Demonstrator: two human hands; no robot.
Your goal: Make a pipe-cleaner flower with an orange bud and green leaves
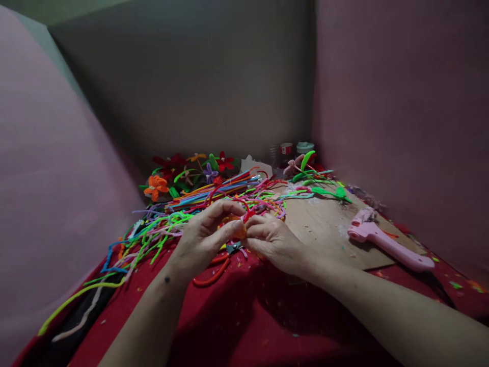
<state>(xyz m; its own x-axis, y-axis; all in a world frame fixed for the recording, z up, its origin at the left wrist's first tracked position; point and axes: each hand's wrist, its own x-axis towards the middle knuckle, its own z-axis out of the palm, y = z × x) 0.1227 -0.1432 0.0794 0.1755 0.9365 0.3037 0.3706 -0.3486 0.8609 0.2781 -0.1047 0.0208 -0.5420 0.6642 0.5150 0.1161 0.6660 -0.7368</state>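
Note:
Both my hands meet over the front of the table with their fingertips close together. My left hand (211,230) is closed, thumb and fingers pinching an orange pipe cleaner piece (240,230). My right hand (275,240) is closed at the right side of the same piece, its fingertips touching it. A red pipe cleaner (248,214) rises near the fingertips; whether it is joined to the orange piece I cannot tell. Just below lie cutting pliers (214,275) with red handles, partly hidden by my left hand.
Loose coloured pipe cleaners (168,229) spread left of and behind my hands, with a straight bundle (214,192) farther back. Pipe cleaner flowers (156,187) stand at the rear. On the right, a pink long-handled tool (393,244) lies across a brown board (321,229) on red cloth (229,326).

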